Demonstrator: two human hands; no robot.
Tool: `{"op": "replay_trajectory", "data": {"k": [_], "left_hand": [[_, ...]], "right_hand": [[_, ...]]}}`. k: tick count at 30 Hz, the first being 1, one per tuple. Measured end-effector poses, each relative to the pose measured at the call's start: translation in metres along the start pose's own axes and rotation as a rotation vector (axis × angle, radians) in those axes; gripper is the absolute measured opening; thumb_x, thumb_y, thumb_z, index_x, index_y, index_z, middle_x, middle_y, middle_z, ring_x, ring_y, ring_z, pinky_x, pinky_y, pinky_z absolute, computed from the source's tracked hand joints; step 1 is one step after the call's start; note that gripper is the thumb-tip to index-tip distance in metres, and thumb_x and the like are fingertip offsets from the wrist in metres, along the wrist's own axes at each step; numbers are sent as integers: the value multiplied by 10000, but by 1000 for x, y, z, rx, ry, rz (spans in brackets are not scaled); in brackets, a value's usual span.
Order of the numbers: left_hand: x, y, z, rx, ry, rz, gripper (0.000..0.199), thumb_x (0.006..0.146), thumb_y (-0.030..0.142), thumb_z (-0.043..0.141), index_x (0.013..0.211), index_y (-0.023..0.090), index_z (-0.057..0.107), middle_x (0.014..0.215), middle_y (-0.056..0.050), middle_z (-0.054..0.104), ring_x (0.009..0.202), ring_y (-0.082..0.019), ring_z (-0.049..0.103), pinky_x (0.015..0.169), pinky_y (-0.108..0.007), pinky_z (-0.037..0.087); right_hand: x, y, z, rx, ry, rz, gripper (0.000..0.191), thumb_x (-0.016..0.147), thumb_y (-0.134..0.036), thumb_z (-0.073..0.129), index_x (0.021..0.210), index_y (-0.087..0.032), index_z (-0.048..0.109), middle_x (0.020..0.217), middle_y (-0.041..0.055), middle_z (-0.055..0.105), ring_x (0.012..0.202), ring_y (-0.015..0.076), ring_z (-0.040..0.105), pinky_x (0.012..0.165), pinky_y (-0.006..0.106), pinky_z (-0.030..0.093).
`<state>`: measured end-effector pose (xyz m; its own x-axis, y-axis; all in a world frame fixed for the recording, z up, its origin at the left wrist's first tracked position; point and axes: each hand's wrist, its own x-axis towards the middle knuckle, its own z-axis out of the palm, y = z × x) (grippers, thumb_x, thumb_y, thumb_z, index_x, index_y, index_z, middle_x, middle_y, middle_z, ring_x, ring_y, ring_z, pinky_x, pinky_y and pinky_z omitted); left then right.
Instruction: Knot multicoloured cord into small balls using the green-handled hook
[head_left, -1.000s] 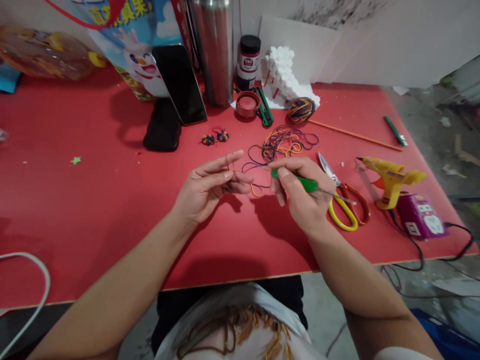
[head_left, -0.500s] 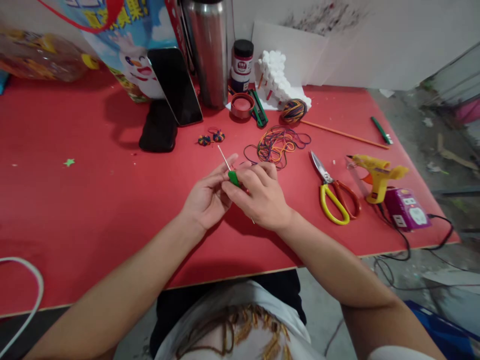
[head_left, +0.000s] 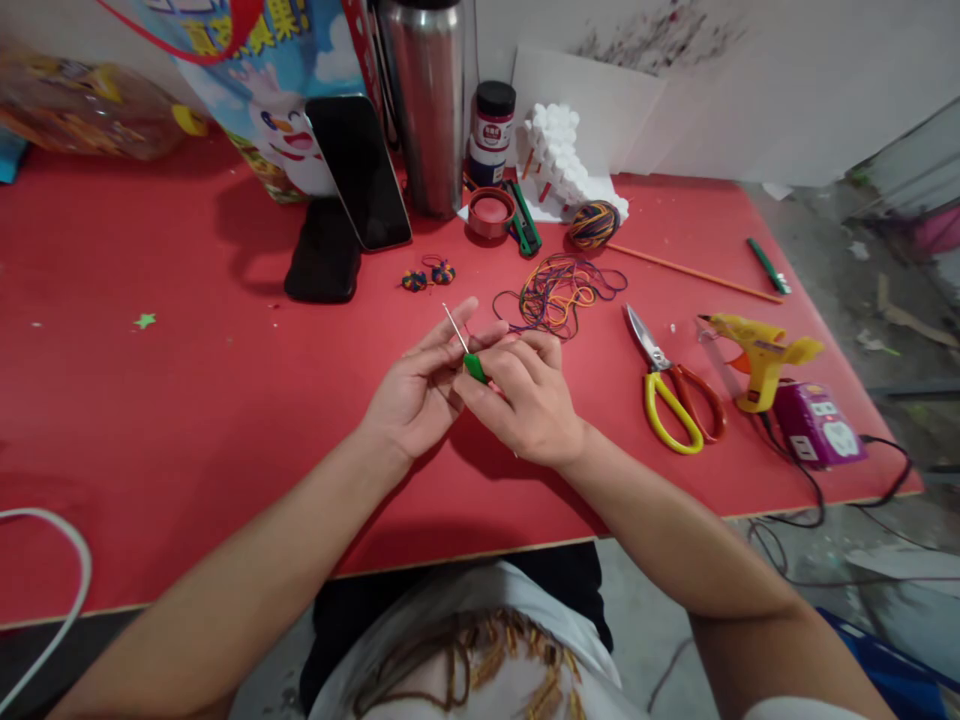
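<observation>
My right hand [head_left: 525, 400] is closed round the green handle of a crochet hook [head_left: 475, 367], whose thin metal shaft points up and to the left. Beside it my left hand [head_left: 420, 400] is turned palm up, its fingers partly curled and a thread running near the fingertips. What its thumb and finger pinch, if anything, is hidden behind the right hand. Just beyond the hands lies a loose tangle of multicoloured yarn [head_left: 559, 295]. Two small knotted yarn pieces [head_left: 427, 277] rest on the red table [head_left: 225, 430] to the upper left of it.
Scissors [head_left: 675, 395], a yellow glue gun [head_left: 765, 350] and a purple box [head_left: 817, 422] lie to the right. Behind stand a phone [head_left: 360, 170], a steel bottle [head_left: 425, 110], a jar [head_left: 491, 130] and a white model [head_left: 559, 150]. A yarn ball [head_left: 594, 224] sits near an orange stick [head_left: 690, 272].
The hook has moved slightly down and right with my right hand. My left hand's fingertips look a little more spread. The whole view has shifted slightly.
</observation>
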<state>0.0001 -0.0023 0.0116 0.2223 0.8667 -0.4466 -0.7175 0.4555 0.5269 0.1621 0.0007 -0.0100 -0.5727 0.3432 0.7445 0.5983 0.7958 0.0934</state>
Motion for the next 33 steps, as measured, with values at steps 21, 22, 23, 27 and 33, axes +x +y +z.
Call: {"op": "replay_trajectory", "data": {"k": [21, 22, 23, 27, 33], "left_hand": [[8, -4, -11, 325, -116, 386, 209, 840, 223, 922, 1046, 205, 894, 1127, -124, 863, 1017, -279, 847, 883, -341, 684], [8, -4, -11, 322, -117, 395, 200, 838, 224, 922, 1034, 201, 894, 1155, -123, 859, 1016, -275, 847, 881, -336, 684], [8, -3, -12, 314, -122, 389, 198, 843, 230, 919, 1037, 200, 891, 1182, -121, 854, 1016, -273, 847, 893, -341, 684], [9, -1, -12, 225, -130, 287, 217, 886, 182, 870, 1101, 205, 872, 1178, -103, 858, 1005, -238, 849, 951, -338, 679], [8, 3, -10, 118, -105, 196, 265, 931, 38, 739, 1127, 186, 840, 1196, -79, 856, 961, -166, 844, 926, -248, 669]], "right_hand": [[-2, -1, -11, 239, 102, 149, 192, 1071, -163, 582, 988, -215, 747, 916, 13, 731, 863, 173, 612, 835, 377, 438], [-2, -1, -11, 242, 96, 150, 191, 1075, -174, 581, 991, -216, 747, 929, 13, 740, 873, 174, 622, 835, 378, 437], [-2, -1, -11, 242, 92, 151, 187, 1077, -181, 585, 989, -217, 746, 937, 13, 746, 884, 174, 630, 837, 378, 437], [-2, -2, -8, 248, 104, 112, 161, 1081, -176, 588, 1009, -227, 723, 938, 8, 750, 929, 180, 642, 862, 371, 433], [-2, -5, -6, 274, 23, 116, 204, 1108, -177, 526, 976, -212, 678, 922, -2, 745, 907, 172, 609, 877, 373, 419]]}}
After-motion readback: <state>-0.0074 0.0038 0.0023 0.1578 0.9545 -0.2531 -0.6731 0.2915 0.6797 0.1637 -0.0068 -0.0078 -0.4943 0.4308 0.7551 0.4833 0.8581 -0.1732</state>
